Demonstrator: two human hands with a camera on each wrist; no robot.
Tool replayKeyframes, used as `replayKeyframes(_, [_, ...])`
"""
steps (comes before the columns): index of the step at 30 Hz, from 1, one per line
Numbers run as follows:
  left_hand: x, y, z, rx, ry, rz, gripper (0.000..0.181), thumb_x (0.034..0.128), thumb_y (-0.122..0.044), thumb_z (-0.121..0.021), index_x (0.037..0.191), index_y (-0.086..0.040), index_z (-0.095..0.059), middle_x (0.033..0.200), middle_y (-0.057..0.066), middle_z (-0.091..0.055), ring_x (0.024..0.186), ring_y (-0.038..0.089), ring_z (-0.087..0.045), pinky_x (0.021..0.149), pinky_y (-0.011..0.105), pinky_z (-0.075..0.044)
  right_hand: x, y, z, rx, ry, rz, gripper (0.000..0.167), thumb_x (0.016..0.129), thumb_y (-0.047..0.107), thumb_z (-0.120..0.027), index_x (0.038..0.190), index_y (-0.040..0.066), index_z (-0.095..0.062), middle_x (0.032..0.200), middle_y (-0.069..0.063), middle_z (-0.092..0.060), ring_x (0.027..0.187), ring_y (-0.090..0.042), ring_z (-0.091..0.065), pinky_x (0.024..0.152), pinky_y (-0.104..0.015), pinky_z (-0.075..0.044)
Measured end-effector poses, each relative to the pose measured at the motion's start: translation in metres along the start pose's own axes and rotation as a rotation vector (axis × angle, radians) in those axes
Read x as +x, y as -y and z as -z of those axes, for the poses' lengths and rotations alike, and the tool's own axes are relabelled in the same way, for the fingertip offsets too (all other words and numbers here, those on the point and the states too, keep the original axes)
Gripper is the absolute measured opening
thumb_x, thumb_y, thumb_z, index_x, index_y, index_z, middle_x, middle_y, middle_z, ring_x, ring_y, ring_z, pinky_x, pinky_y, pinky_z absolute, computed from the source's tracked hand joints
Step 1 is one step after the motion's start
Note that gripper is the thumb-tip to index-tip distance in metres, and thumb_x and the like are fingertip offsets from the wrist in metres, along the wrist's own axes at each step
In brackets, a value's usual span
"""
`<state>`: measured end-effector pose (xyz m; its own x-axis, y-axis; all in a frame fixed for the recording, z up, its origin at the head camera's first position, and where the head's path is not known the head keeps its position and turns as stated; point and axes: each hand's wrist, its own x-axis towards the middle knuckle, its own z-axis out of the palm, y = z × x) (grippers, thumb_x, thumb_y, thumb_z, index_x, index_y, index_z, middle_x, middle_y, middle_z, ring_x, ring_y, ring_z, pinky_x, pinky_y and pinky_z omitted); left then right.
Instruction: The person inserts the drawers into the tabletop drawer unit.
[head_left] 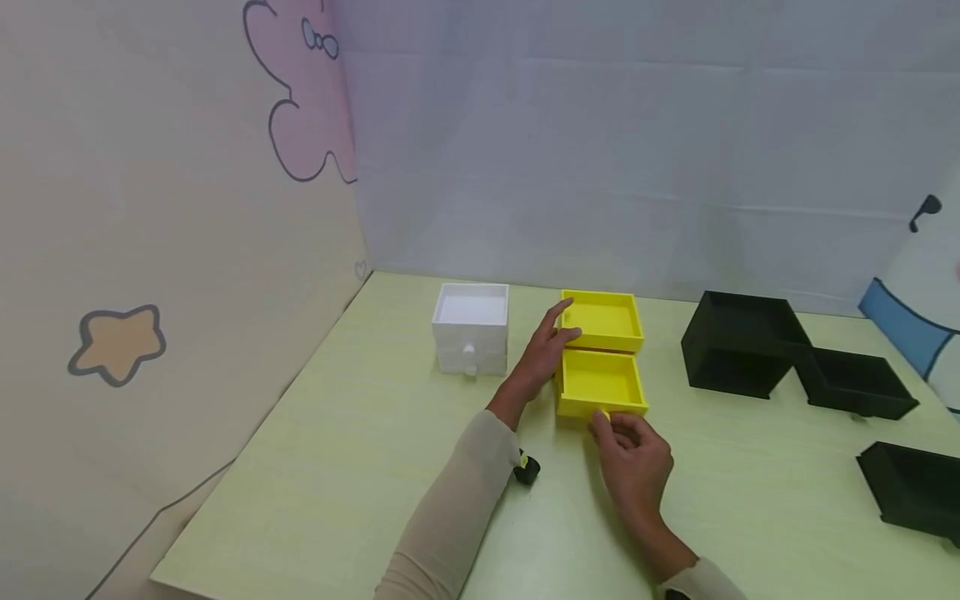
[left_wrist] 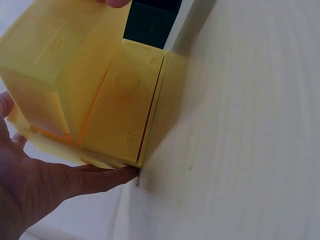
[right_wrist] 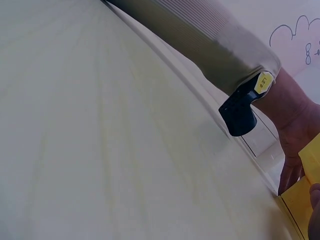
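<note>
A yellow drawer box [head_left: 627,343] stands on the table with its upper yellow drawer [head_left: 576,407] pulled out toward me; nothing lies in that drawer. My left hand [head_left: 542,357] grips the box at its left side, the thumb at the front edge and the fingers along the side. With thumb and fingers my right hand [head_left: 636,462] pinches the front of the drawer, covering most of its knob. Beneath it, the left wrist view shows a lower drawer front [left_wrist: 117,107] flush in the box, with a round knob and small numbers.
A white drawer box [head_left: 470,346] with two knobs stands to the left. On the right is a black drawer box [head_left: 720,358], with one black drawer [head_left: 862,406] beside it and another [head_left: 903,508] nearer me. Walls rise behind and left.
</note>
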<state>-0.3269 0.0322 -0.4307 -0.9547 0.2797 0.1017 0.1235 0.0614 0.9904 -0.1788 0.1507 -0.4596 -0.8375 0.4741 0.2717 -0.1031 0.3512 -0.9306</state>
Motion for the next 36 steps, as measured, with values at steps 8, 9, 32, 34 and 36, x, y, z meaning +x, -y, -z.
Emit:
replayKeyframes(8, [0.0003, 0.0002, 0.0002, -0.006, 0.006, 0.001, 0.051, 0.1023, -0.038, -0.051, 0.151, -0.045, -0.035, 0.147, 0.005, -0.047, 0.112, 0.021, -0.057, 0.100, 0.043, -0.044, 0.0020, -0.0016, -0.0037, -0.022, -0.018, 0.024, 0.029, 0.091, 0.031, -0.074, 0.093, 0.003, -0.072, 0.085, -0.011, -0.075, 0.064, 0.005, -0.065, 0.060, -0.011, -0.049])
replayKeyframes(9, [0.0004, 0.0001, 0.0001, -0.006, 0.003, 0.002, 0.051, 0.1022, -0.038, -0.051, 0.151, -0.045, -0.035, 0.147, 0.005, -0.047, 0.112, 0.021, -0.057, 0.100, 0.043, -0.044, 0.0021, -0.0015, -0.0040, -0.021, -0.019, 0.021, 0.029, 0.091, 0.031, -0.074, 0.093, 0.002, -0.072, 0.085, -0.011, -0.075, 0.064, 0.005, -0.065, 0.059, -0.011, -0.049])
replayKeyframes(32, [0.0008, -0.0010, -0.0009, 0.007, 0.005, 0.003, 0.051, 0.1024, -0.037, -0.050, 0.151, -0.045, -0.035, 0.156, 0.001, -0.036, 0.125, 0.025, -0.051, 0.104, 0.046, -0.041, 0.0042, -0.0003, -0.0049, -0.034, -0.033, 0.012, 0.031, 0.091, 0.033, -0.073, 0.093, 0.002, -0.071, 0.086, -0.012, -0.074, 0.064, 0.007, -0.064, 0.062, -0.010, -0.049])
replayKeyframes(34, [0.0003, -0.0011, -0.0009, 0.004, 0.001, 0.004, 0.051, 0.1024, -0.037, -0.050, 0.150, -0.045, -0.036, 0.156, 0.001, -0.036, 0.126, 0.026, -0.051, 0.105, 0.046, -0.040, 0.0049, -0.0007, -0.0048, -0.029, -0.036, 0.014, 0.031, 0.091, 0.033, -0.074, 0.093, 0.002, -0.071, 0.085, -0.012, -0.074, 0.064, 0.007, -0.064, 0.062, -0.010, -0.049])
replayKeyframes(36, [0.0001, -0.0008, -0.0009, 0.004, -0.002, 0.002, 0.051, 0.1024, -0.036, -0.050, 0.150, -0.044, -0.036, 0.156, 0.000, -0.035, 0.127, 0.025, -0.050, 0.105, 0.047, -0.039, 0.0061, -0.0016, -0.0049, -0.030, -0.043, 0.013, 0.031, 0.090, 0.033, -0.074, 0.092, 0.002, -0.072, 0.085, -0.012, -0.074, 0.063, 0.007, -0.064, 0.061, -0.010, -0.049])
